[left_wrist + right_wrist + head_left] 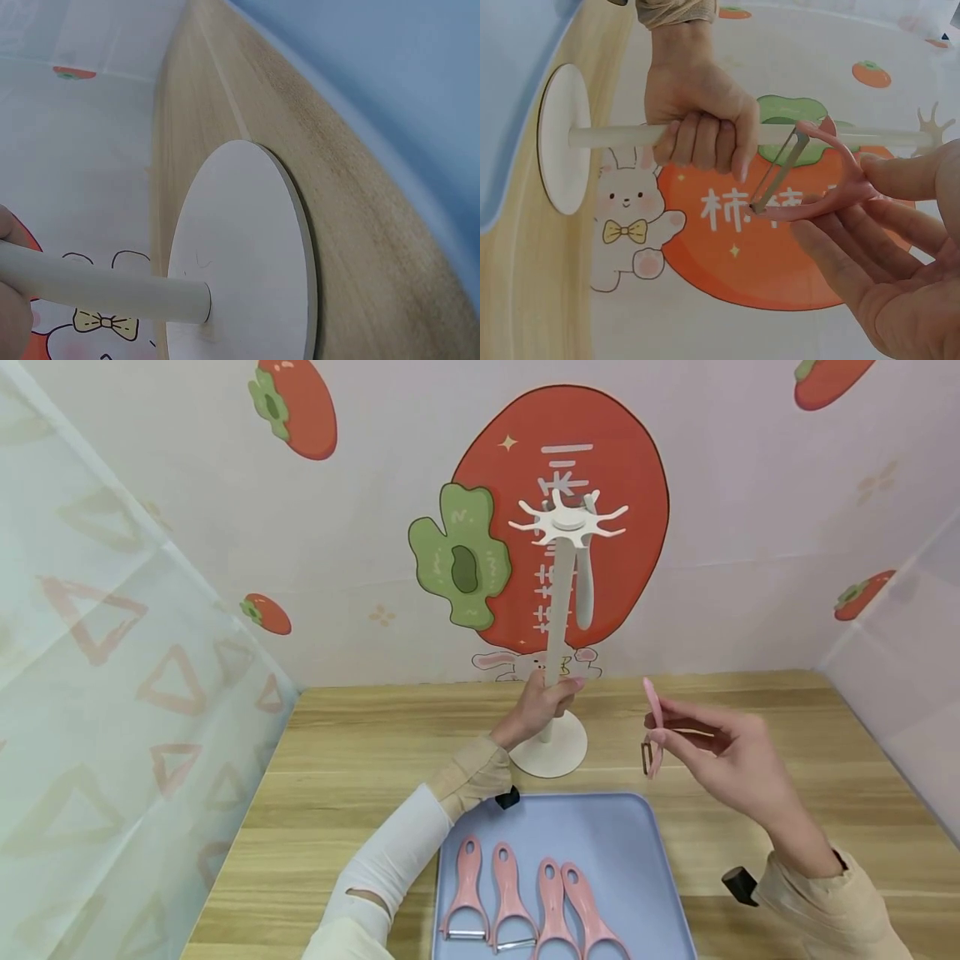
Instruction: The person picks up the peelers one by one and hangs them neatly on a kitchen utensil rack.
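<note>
My left hand [534,710] grips the pole of a white stand [559,610] low down, just above its round base [567,753]. Several curved hooks [568,524] spread from the stand's top, and a whitish utensil [585,589] hangs there by one of them, its kind unclear. To the right of the pole, my right hand [731,760] pinches a pink peeler [847,178] between thumb and fingers. The peeler's metal blade [781,171] points toward the stand in the right wrist view. In the left wrist view the pole [112,289] meets the base, with only part of the left hand showing.
A blue tray [607,827] lies in front of the stand, carrying several pink peelers [507,881] with handles toward the back. The wooden table [360,743] meets a patterned backdrop [375,527] behind, with fabric walls at both sides.
</note>
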A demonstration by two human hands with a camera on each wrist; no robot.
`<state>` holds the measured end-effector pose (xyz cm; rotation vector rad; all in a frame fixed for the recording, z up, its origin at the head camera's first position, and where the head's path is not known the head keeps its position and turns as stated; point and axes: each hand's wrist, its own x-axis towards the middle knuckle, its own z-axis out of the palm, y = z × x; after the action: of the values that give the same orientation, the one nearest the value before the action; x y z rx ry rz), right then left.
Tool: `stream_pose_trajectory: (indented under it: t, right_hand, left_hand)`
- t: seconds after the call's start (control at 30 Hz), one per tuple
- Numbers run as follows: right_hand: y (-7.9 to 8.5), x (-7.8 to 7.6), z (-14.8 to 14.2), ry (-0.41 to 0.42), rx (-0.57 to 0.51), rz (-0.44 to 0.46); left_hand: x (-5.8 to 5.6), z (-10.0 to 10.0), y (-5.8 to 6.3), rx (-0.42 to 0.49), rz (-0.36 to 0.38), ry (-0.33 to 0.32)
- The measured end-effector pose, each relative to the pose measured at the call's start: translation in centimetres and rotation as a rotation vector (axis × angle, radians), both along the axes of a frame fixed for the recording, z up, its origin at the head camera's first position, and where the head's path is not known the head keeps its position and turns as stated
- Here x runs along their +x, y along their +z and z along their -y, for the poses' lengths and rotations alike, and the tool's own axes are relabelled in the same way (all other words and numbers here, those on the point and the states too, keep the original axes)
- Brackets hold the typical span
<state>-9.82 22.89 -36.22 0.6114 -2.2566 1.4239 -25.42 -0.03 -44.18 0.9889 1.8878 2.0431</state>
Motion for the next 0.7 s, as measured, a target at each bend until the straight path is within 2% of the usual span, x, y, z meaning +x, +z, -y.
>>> stream_pose_trajectory:
  t: [0.17,0.3,0.5,0.7]
  right_hand:
    - [0.4,-0.5,0.0,0.004,-0.061,-0.019]
    - [0.5,-0.8,0.0,-0.017,-0.09,0.002]
    - [0.9,-1.5,0.2,-0.051,-0.113,-0.028]
    - [1.1,-2.7,0.3,0.081,-0.34,-0.11]
  left_hand:
    - [0.1,0.1,0.2,-0.011,0.005,0.004]
    - [0.2,0.1,0.2,-0.02,0.021,0.0]
    - [0.2,0.2,0.2,-0.023,0.017,0.0]
    - [0.3,0.2,0.2,-0.027,0.025,0.0]
